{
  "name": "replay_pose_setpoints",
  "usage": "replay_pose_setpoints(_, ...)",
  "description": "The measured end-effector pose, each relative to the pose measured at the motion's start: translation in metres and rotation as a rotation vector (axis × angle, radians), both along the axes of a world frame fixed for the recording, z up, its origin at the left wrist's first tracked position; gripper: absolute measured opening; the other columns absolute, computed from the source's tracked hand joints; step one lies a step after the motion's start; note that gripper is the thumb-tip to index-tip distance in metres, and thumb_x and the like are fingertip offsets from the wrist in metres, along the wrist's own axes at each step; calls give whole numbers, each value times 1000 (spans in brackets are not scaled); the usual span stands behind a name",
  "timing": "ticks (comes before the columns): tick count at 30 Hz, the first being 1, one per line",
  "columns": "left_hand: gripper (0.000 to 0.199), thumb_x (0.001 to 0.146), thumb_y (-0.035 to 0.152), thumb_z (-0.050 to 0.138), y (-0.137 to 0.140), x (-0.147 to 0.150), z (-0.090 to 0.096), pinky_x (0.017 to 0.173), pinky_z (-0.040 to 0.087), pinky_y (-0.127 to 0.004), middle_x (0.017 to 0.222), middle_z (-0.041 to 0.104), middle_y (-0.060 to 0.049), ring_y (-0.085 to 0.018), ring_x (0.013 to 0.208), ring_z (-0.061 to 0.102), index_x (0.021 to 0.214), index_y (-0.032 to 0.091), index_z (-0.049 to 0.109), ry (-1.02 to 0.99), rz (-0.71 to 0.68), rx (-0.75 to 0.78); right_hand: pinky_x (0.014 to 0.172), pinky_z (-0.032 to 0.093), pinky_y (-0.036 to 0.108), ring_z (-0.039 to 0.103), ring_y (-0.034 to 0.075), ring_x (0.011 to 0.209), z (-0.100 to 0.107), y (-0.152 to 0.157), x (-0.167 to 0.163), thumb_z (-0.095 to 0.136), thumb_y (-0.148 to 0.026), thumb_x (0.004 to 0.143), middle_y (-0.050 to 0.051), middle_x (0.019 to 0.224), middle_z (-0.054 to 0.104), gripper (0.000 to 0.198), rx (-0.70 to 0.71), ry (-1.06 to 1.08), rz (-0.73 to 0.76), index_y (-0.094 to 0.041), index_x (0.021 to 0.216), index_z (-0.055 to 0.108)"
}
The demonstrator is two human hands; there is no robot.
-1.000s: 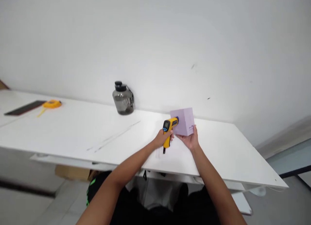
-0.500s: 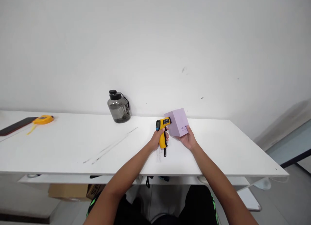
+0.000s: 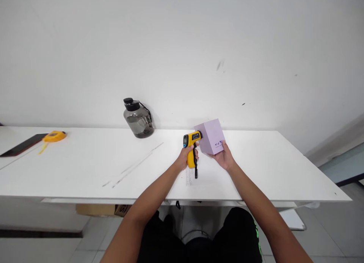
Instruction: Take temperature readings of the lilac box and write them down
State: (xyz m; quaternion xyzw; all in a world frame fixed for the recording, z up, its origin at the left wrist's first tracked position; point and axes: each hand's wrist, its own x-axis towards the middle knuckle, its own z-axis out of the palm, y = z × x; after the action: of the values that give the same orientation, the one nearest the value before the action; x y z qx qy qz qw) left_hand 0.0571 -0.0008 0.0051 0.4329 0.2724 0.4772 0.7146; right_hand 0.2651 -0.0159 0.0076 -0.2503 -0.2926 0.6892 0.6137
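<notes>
My left hand is wrapped round the handle of a yellow and black infrared thermometer gun. Its black nose points right, at or very near the left face of a lilac box; whether they touch I cannot tell. My right hand grips that box at its lower right, thumb on the printed front face and fingers beneath. The box is tilted, one edge toward me. Below the thermometer's handle, a black pen lies on the white table, beside faint handwriting.
A grey see-through water jug with a black lid stands near the wall, left of my hands. Farther left are a yellow tape measure and a long dark flat object. The white table ends at an edge close to my lap.
The view has shifted slightly, so the table and its items appear a little higher. Both hands keep their hold on the thermometer gun and the box, with little change between them.
</notes>
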Motion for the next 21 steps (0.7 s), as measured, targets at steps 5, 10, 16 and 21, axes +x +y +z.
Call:
replay_pose_setpoints(5,49,73,54,71,0,0,2,62,51,-30,61,63,1,-14,53,58,103,17,58,13,-4,-3,94,58,48,64,23,118,0,0,-1,56,-53,91,4,131,66,40,0,-21,-5,-30,123,60)
replay_pose_setpoints(10,46,71,54,70,0,-2,8,65,51,-31,56,61,1,-13,49,56,95,17,60,31,0,-1,95,57,49,63,24,120,0,0,0,53,-57,92,5,134,65,43,-3,-46,-1,-29,125,58)
replay_pose_setpoints(16,46,72,55,69,-1,-2,9,65,52,-31,56,61,2,-13,49,57,95,17,61,26,10,-2,87,62,42,65,21,114,0,0,-1,50,-55,95,2,131,66,38,-16,-54,-13,-29,121,61)
replay_pose_setpoints(21,45,74,55,69,0,-2,5,67,53,-31,58,62,1,-13,51,59,97,17,60,-14,-17,-15,86,62,43,66,21,112,1,0,-2,49,-55,95,2,128,68,38,-8,-58,-15,-29,121,61)
